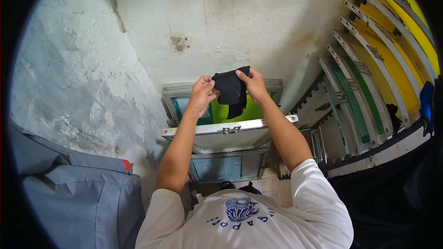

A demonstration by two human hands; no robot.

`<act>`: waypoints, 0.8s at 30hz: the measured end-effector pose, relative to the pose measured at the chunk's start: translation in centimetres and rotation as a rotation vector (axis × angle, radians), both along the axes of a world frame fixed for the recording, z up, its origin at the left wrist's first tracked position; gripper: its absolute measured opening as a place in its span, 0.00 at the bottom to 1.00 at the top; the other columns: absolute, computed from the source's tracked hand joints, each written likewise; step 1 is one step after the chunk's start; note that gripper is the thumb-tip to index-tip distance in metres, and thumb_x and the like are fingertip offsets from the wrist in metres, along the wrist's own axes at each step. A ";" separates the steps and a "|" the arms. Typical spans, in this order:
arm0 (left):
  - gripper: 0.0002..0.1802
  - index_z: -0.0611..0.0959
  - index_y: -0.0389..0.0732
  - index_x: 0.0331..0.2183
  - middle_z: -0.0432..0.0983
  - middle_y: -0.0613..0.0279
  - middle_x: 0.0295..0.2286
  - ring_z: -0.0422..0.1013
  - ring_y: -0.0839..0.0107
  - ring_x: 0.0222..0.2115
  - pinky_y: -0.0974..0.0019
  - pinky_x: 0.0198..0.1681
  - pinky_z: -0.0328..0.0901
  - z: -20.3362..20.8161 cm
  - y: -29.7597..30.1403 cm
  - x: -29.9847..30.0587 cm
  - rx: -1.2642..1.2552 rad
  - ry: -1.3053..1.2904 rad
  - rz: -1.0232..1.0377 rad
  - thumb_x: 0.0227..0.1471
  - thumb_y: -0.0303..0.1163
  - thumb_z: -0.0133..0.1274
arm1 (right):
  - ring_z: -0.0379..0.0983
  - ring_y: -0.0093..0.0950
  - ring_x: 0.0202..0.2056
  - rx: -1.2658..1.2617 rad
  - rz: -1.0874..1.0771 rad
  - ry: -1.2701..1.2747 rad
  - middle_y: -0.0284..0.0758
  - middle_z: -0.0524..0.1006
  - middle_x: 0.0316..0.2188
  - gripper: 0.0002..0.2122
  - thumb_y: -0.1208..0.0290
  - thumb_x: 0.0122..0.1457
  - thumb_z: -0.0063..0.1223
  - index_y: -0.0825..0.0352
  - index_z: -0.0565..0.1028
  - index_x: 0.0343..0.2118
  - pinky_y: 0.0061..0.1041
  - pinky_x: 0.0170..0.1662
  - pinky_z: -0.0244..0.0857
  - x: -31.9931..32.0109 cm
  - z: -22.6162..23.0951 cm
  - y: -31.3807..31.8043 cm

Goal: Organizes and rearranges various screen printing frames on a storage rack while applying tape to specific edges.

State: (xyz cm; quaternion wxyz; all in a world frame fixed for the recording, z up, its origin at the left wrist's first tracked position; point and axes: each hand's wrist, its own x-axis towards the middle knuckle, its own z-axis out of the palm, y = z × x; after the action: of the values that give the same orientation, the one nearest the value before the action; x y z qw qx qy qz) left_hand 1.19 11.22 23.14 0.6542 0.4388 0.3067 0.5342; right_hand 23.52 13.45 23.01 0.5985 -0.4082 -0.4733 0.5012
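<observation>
Both of my hands hold up a piece of black cloth (pixel 229 88) in front of the wall. My left hand (pixel 202 93) pinches its left edge between thumb and fingers. At the upper right corner, my right hand (pixel 253 84) grips the cloth with the thumb on top. The cloth is folded over, and a narrower part hangs down below. Behind and beneath it stand metal-framed screens (pixel 230 128) with green and teal mesh, leaning near the wall.
A rack on the right holds several framed screens (pixel 369 55) with yellow and green mesh. Grey fabric (pixel 87 198) hangs at the lower left. A blue item (pixel 427 103) hangs at the rack's right end. Dark cloth (pixel 392 193) fills the lower right. A stained wall (pixel 221 23) rises ahead.
</observation>
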 end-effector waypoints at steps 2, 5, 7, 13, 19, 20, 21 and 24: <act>0.09 0.76 0.43 0.47 0.79 0.62 0.39 0.77 0.72 0.39 0.63 0.47 0.73 0.0 0.2 -0.4 -0.050 -0.086 -0.081 0.68 0.33 0.54 | 0.75 0.19 0.32 -0.022 0.020 0.024 0.31 0.81 0.32 0.08 0.69 0.64 0.64 0.69 0.79 0.38 0.24 0.38 0.72 0.0 0.1 0.1; 0.11 0.78 0.43 0.48 0.79 0.64 0.40 0.77 0.69 0.42 0.60 0.51 0.73 -0.2 0.4 -0.4 -0.133 -0.108 -0.179 0.67 0.35 0.55 | 0.75 0.20 0.32 -0.066 0.057 0.085 0.31 0.81 0.32 0.08 0.69 0.65 0.64 0.69 0.79 0.38 0.24 0.37 0.72 0.2 0.4 0.0; 0.13 0.79 0.42 0.49 0.80 0.63 0.42 0.77 0.69 0.44 0.60 0.52 0.73 -0.1 0.3 -0.3 -0.191 0.016 -0.246 0.66 0.35 0.57 | 0.75 0.20 0.32 -0.088 0.077 0.123 0.31 0.81 0.32 0.08 0.69 0.65 0.64 0.69 0.79 0.38 0.25 0.36 0.72 0.0 0.6 -0.1; 0.15 0.80 0.41 0.50 0.81 0.61 0.43 0.78 0.70 0.43 0.62 0.53 0.72 -0.2 0.5 0.3 -0.144 0.247 -0.259 0.62 0.28 0.59 | 0.76 0.21 0.32 -0.061 0.063 0.116 0.32 0.82 0.33 0.09 0.69 0.65 0.64 0.70 0.79 0.39 0.25 0.37 0.72 0.2 -0.1 0.9; 0.18 0.77 0.41 0.51 0.81 0.61 0.43 0.78 0.71 0.43 0.64 0.50 0.72 0.2 1.0 -0.3 -0.106 0.185 -0.225 0.59 0.23 0.58 | 0.77 0.22 0.35 -0.048 0.004 -0.137 0.35 0.83 0.35 0.09 0.70 0.65 0.63 0.72 0.79 0.41 0.26 0.38 0.73 -0.1 -0.1 1.5; 0.18 0.77 0.41 0.51 0.81 0.61 0.43 0.78 0.71 0.43 0.64 0.50 0.72 0.1 1.2 -0.3 -0.108 0.184 -0.224 0.59 0.23 0.58 | 0.78 0.23 0.36 -0.090 0.060 -0.058 0.36 0.83 0.36 0.10 0.70 0.65 0.63 0.71 0.78 0.42 0.27 0.39 0.74 -0.1 0.0 1.5; 0.19 0.76 0.41 0.52 0.82 0.61 0.42 0.78 0.71 0.43 0.66 0.50 0.72 -0.1 1.4 -0.4 -0.099 0.179 -0.228 0.59 0.21 0.57 | 0.79 0.24 0.37 -0.131 0.117 0.023 0.37 0.83 0.37 0.10 0.70 0.66 0.63 0.71 0.78 0.43 0.27 0.40 0.75 -0.1 0.1 1.4; 0.20 0.74 0.40 0.52 0.82 0.60 0.41 0.78 0.72 0.42 0.68 0.48 0.71 -0.6 2.2 -0.2 -0.097 0.199 -0.209 0.58 0.19 0.56 | 0.80 0.27 0.39 -0.185 0.212 0.191 0.37 0.82 0.41 0.11 0.67 0.67 0.61 0.69 0.77 0.46 0.30 0.43 0.76 -0.2 0.3 1.5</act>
State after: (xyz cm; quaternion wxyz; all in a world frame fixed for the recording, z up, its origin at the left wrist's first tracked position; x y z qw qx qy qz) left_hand 0.95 13.39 22.51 0.6931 0.4868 0.3481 0.4018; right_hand 23.31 14.95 23.29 0.5445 -0.3598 -0.4064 0.6395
